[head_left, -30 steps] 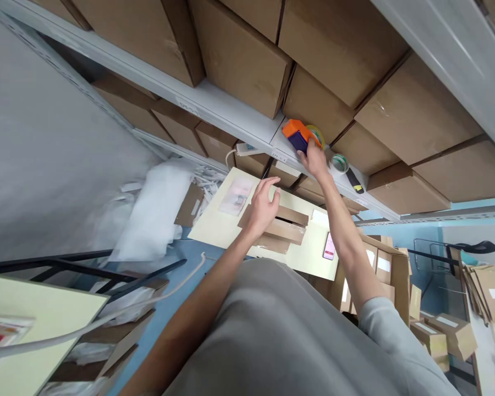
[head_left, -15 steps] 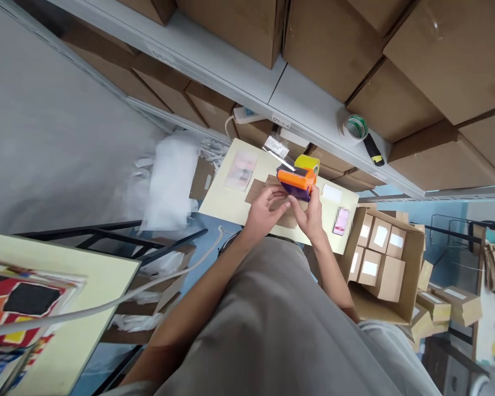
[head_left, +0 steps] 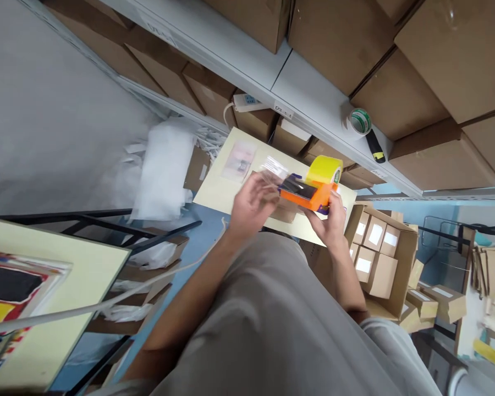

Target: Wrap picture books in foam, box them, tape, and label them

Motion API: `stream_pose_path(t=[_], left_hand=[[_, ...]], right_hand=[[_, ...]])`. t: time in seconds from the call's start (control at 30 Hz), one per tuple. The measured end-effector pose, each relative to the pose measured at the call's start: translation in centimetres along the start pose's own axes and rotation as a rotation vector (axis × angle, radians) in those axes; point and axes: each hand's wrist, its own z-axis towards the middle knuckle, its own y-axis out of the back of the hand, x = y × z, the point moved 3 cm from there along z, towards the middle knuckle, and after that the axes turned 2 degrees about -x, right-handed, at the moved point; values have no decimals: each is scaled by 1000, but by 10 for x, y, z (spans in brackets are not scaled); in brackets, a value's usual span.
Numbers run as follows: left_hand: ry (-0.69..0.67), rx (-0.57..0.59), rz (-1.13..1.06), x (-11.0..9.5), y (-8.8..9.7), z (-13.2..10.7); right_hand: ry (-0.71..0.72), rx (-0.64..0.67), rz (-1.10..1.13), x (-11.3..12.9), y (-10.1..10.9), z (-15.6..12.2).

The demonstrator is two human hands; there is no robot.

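My right hand (head_left: 330,220) grips an orange tape dispenser (head_left: 309,192) with a yellow tape roll (head_left: 325,169), held above a small pale table (head_left: 223,187). My left hand (head_left: 251,201) is beside the dispenser's front end, fingers pinched on a strip of clear tape (head_left: 272,168) pulled from it; the hand is motion-blurred. A flat brown cardboard piece (head_left: 284,212) lies on the table under the hands, mostly hidden.
A grey shelf (head_left: 309,93) above carries brown cartons, a green-white tape roll (head_left: 360,121), a black-yellow cutter (head_left: 375,148) and a power strip (head_left: 247,100). An open carton of small boxes (head_left: 379,253) stands right. White packing bags (head_left: 165,170) lie left; another table (head_left: 45,297) sits lower left.
My right hand took the dispenser from the shelf down over the table. My left hand left the cardboard, went to the dispenser's front and drew out tape.
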Motion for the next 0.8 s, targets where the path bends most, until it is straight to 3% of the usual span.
stream_pose_path(t=[0.07,0.13,0.27,0.4,0.57,0.67,0.8], left_hand=[[-104,-49,0,-22,16,8],[-186,-28,-18,-45,27,15],[-149,125,-112,-70,34,18],[-3,259,-242,-70,35,14],[82,280,-296,-64,30,7],[42,195,-305,-66,23,3],[-172,87,-368,-73,23,-1]], right_hand=[[24,-38,2,2,7,-2],[62,-71,3,7,14,-3],[75,-94,10,18,25,-3],[38,-51,29,20,29,-2],[9,-57,23,18,30,1],[-18,-64,38,19,30,1],[-83,-98,70,21,25,1]])
